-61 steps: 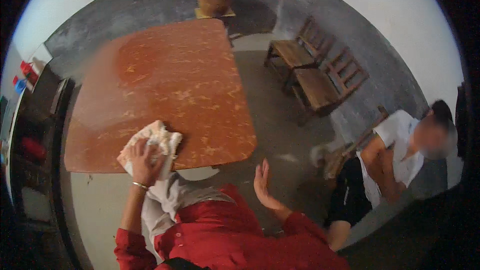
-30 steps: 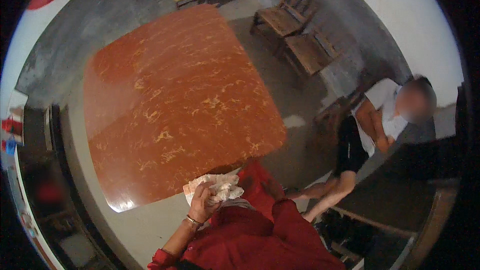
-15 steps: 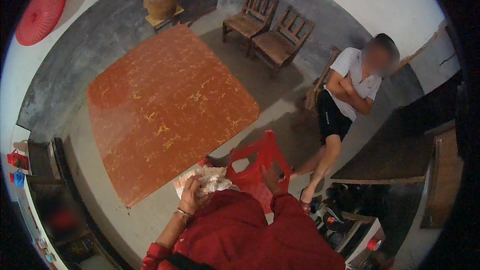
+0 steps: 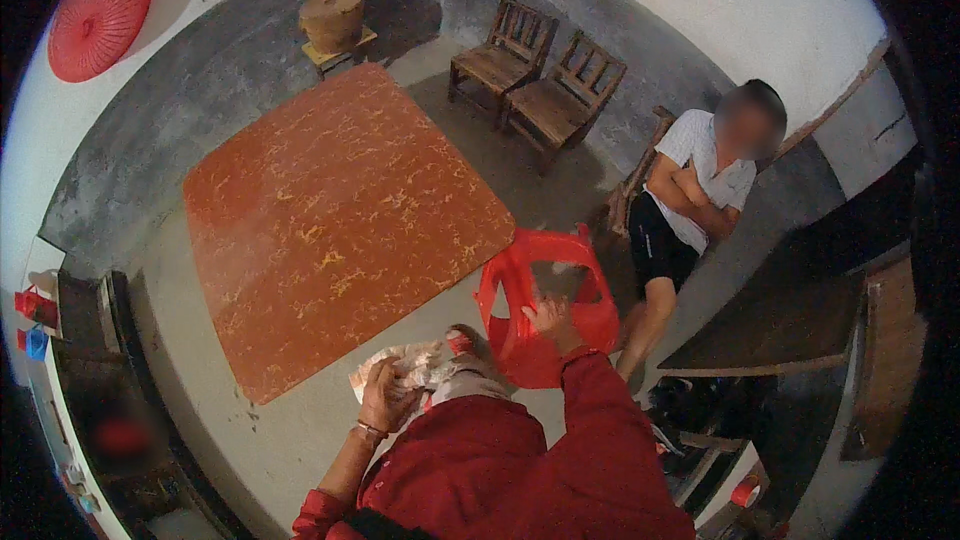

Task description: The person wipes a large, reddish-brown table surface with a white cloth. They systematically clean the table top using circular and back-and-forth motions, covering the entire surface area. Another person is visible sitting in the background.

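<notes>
My left hand (image 4: pixel 385 398), with a bracelet at the wrist, holds a crumpled pale cloth (image 4: pixel 425 365) with orange-pink patches in front of my left thigh. A red plastic stool (image 4: pixel 522 352) is just ahead of my legs, beside the near right corner of the orange table. My right hand (image 4: pixel 556 324) grips its frame near an opening, with the fingers bent over the edge. Whether the stool rests fully on the floor I cannot tell.
The orange marbled table (image 4: pixel 340 230) fills the left and middle. Two wooden chairs (image 4: pixel 555 100) stand by the far wall, near a wooden tub (image 4: pixel 332 20) on a small stand. A seated person (image 4: pixel 690 175) with folded arms is at right. Dark shelving (image 4: pixel 120 340) lines the left.
The red stool has moved away from my body, up and to the right, with my right hand on it. My left hand still holds the cloth, slightly lower.
</notes>
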A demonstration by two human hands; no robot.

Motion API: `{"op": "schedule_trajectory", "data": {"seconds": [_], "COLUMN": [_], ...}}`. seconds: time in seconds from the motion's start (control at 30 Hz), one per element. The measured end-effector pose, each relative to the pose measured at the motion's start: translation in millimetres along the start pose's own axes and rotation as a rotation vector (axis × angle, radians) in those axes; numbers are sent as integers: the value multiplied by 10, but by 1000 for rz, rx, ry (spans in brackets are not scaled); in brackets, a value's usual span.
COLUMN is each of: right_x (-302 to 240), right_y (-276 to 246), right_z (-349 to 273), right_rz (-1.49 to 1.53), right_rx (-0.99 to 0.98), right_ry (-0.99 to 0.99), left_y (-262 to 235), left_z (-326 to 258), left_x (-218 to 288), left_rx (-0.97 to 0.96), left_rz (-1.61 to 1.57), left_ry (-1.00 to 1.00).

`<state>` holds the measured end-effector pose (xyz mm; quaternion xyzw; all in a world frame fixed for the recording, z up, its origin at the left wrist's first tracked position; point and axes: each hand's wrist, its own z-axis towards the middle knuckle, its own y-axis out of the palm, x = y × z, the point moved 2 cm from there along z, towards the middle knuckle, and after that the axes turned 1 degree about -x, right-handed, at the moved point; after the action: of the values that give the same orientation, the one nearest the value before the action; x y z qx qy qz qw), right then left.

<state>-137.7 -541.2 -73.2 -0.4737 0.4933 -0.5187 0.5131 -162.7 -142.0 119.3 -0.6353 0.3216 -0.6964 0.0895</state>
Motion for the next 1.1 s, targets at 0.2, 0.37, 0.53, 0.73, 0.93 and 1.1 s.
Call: {"op": "schedule_trajectory", "data": {"seconds": [0.2, 0.37, 0.53, 0.73, 0.93, 1.1], "right_x": [336, 582, 553, 399, 256, 275], "right_y": [-297, -294, -466, -644, -731, -414], "right_z": [219, 206, 188, 268, 424, 910], "right_rz": [-12, -30, -54, -1, 5, -23], "right_rx": [-153, -117, 22, -8, -59, 95], "right_ry": [-150, -251, -408, -528, -641, -766], "left_y": [8, 110, 204, 501, 642, 960], "left_z": [-32, -93, -142, -238, -310, -227], "left_x": [21, -104, -45, -280, -244, -455], "left_rx": [75, 109, 166, 334, 473, 564], "left_rz": [135, 188, 198, 157, 280, 299], "left_ry": [3, -47, -35, -120, -225, -264]}}
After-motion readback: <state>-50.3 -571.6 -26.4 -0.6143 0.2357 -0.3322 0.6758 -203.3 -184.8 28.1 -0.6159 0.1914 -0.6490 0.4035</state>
